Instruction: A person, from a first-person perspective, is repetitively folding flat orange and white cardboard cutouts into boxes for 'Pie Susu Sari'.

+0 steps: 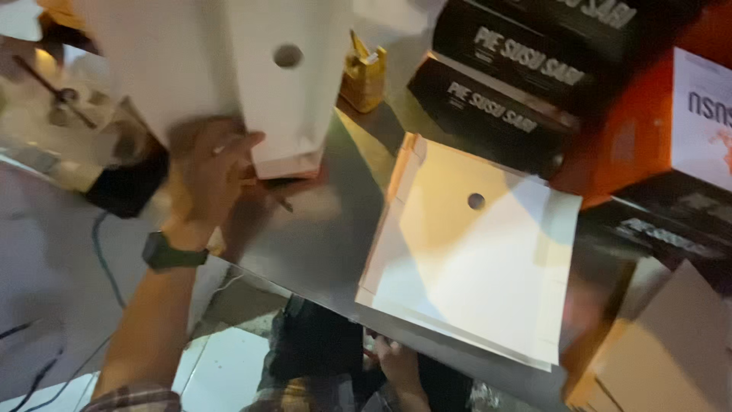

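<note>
My left hand (216, 174), with a dark watch on the wrist, grips the lower edge of a white cardboard box (229, 69) held up above the metal table (320, 236). The box is blurred and has a round hole in its side. A stack of flat white box blanks (473, 259), also with a round hole, lies on the table to the right. My right hand (396, 362) is low at the table's near edge, just under the stack's near corner. Its fingers are partly hidden, so I cannot tell whether it holds anything.
Black printed boxes (503, 69) are stacked at the back right beside an orange and white box (671, 122). A brown cardboard box (671, 351) stands at the lower right. A small yellow carton (363, 75) sits behind the raised box. Cables run on the floor at left.
</note>
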